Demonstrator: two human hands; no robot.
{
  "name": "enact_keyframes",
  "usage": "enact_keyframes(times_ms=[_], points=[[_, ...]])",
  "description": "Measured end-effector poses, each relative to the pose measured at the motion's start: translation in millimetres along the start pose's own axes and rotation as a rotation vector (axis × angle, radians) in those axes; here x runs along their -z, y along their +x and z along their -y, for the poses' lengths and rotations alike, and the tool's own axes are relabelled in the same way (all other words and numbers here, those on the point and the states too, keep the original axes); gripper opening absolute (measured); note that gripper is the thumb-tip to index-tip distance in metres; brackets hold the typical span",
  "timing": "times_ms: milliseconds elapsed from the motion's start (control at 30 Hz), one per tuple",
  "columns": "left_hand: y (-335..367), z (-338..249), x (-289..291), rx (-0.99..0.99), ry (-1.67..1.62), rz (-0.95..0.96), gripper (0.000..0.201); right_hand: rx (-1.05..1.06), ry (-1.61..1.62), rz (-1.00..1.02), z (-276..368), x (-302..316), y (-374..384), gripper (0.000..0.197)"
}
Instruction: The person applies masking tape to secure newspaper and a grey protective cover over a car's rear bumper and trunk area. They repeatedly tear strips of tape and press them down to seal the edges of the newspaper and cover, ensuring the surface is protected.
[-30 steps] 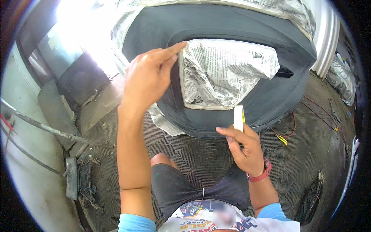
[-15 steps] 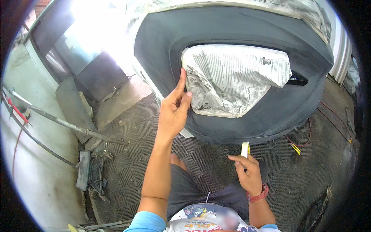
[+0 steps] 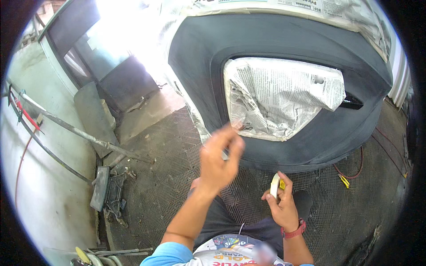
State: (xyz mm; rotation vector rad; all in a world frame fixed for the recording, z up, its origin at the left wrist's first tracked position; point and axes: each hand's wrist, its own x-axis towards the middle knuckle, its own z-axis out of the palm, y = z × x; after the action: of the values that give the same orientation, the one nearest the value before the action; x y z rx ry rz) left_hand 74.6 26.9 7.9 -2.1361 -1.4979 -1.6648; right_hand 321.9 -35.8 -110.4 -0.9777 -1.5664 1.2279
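Observation:
In front of me stands a dark grey, matte car body panel (image 3: 195,48). Its middle opening is covered with newspaper (image 3: 288,95), taped along the edges and creased at the lower left. My left hand (image 3: 219,159) is just below the newspaper's lower left corner. Motion smears its fingers, so whether they touch the paper or pinch anything does not show. Lower and to the right, my right hand (image 3: 284,206), with a red wristband, grips a roll of pale masking tape (image 3: 275,186) between thumb and fingers, apart from the panel.
More newspaper (image 3: 266,6) covers the bodywork above the panel. A thin red hose (image 3: 361,164) and a yellow-handled tool (image 3: 344,181) lie on the dark patterned floor (image 3: 164,186). At left are a long pole (image 3: 80,128), a metal stand (image 3: 111,190) and a pale wall (image 3: 44,177).
My left hand has come down from the newspaper's left edge toward its lower corner. My right hand has turned the tape roll and shifted slightly. The view has moved, placing the panel lower and right.

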Motion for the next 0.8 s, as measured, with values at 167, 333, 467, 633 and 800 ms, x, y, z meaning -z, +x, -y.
enact_keyframes(times_ms=[167,333,467,633,800], points=[[-108,5,-32,0.321,-0.53,0.547,0.04,-0.076,-0.126,0.179,9,-3,5,0.095],[-144,13,-41,0.455,-0.555,0.449,0.011,-0.03,-0.237,0.232,1,-6,0,0.084],[-126,18,-30,0.439,-0.408,0.286,0.004,-0.243,0.003,0.28,-10,-11,0,0.056],[-76,4,5,0.163,-0.139,0.221,0.009,-0.262,-0.11,0.326,-12,-11,21,0.028],[-55,-4,22,0.137,-0.15,0.114,0.01,-0.355,0.082,0.243,4,-25,32,0.022]])
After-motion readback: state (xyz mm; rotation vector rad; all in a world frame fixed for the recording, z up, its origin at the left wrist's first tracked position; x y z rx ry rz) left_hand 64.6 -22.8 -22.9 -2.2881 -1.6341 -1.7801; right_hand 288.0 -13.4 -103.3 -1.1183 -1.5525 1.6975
